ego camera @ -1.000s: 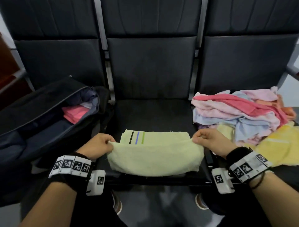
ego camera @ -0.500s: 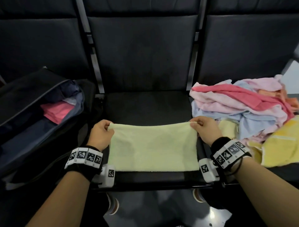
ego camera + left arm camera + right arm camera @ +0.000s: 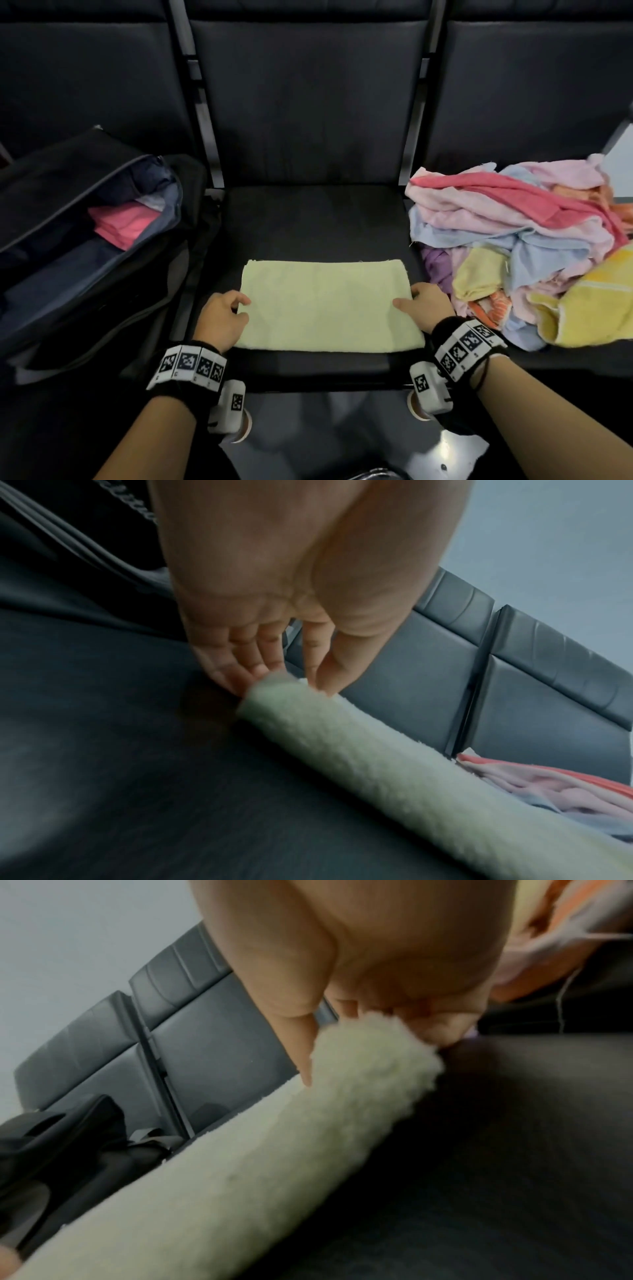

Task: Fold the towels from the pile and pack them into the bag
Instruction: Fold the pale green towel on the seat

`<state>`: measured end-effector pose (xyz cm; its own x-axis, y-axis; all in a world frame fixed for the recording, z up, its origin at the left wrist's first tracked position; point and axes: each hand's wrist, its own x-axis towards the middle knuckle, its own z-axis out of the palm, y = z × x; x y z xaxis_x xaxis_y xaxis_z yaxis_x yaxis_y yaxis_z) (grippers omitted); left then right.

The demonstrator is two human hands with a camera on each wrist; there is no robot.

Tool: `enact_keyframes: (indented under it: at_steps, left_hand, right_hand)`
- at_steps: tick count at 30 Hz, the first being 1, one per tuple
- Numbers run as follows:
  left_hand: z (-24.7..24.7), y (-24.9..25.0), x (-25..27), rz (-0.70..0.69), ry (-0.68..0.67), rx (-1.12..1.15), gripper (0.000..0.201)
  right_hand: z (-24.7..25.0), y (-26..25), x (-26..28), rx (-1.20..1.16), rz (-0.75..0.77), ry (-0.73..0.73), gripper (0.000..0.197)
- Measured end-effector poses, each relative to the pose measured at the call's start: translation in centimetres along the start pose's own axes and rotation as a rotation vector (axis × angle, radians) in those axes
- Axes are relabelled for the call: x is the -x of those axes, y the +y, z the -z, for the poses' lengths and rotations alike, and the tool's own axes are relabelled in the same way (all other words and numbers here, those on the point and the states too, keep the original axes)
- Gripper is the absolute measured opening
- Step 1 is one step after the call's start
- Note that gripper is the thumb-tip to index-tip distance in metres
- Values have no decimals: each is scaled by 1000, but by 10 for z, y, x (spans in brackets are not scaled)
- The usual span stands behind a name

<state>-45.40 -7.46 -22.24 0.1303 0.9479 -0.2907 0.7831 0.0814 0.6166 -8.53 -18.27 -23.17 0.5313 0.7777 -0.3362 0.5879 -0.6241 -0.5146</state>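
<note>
Fingers (image 3: pixel 236 674) of the left hand (image 3: pixel 222 317) are only slightly curled and slide under the left edge of the pale yellow towel (image 3: pixel 327 308), thumb on top, pinching that edge. Right hand (image 3: pixel 423 308) mirrors this at the right edge: thumb lies on the cloth, fingers (image 3: pixel 441 1031) are tucked beneath it, so both hands hold the towel by its short sides. Both palms face down, wrists low over the front of the seat (image 3: pixel 308 219), forearms reaching in from the near side. Towel lies flat, folded into a rectangle, on the middle seat cushion toward its front edge. Pile of towels (image 3: pixel 513 246) in pink, blue, yellow and orange sits on the seat to the right, just beside the right hand. Bag (image 3: pixel 68 246), dark and open, sits on the left seat with a folded pink towel (image 3: pixel 126 222) inside.
</note>
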Motion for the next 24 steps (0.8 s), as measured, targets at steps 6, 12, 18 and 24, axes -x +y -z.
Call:
enact_keyframes:
  at_steps: [6,12,18,24]
  left_hand:
    - [-4,3,16,-50,-85,-22,28]
    - [-12,22,19,-94,-159,-12,23]
    - [-6,40,19,-50,-36,320,18]
    - [-6,49,27,196,-218,825,15]
  right_hand:
    - [21,10,-5,-304,-85,-22,19]
    - [52,-4,11,-731,-256,-175,12]
    - [46,-67,42,-864,-36,-363,31]
    - [-9,-149,71,-770,113,-459,38]
